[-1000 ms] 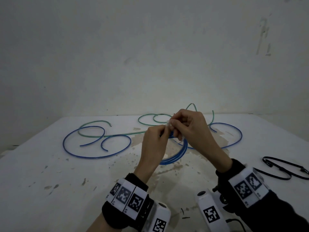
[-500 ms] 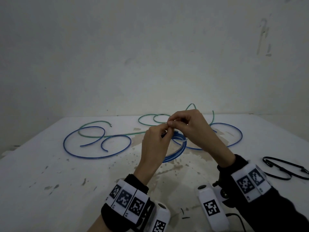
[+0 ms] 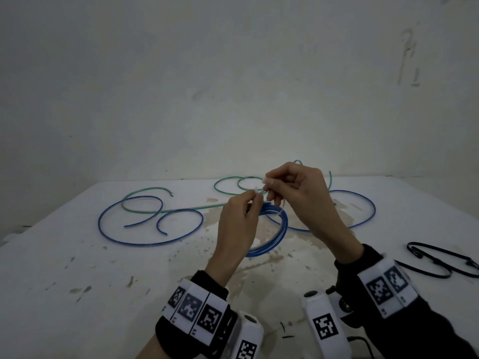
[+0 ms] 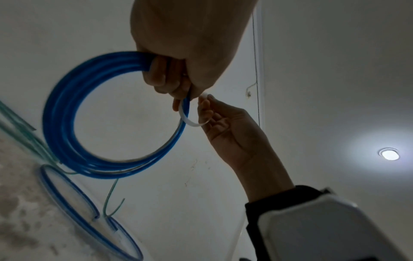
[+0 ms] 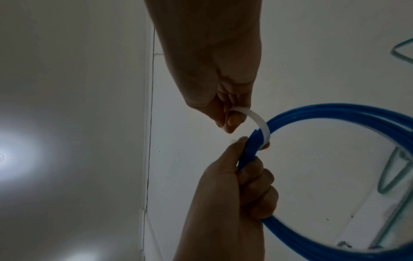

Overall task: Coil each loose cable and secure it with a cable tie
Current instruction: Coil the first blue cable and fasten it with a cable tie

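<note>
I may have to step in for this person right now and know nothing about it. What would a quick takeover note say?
Left hand grips the coiled blue cable, held above the white table.
Right hand pinches the white plastic cable tie looped round the coil.
Done: this cable is coiled.
Left: close and tighten the tie, then coil and tie the loose blue cable and the loose green cable.

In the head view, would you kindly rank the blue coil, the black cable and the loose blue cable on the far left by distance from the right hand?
1. Blue coil: beside the right hand.
2. Black cable: right edge.
3. Loose blue cable: far left.
</note>
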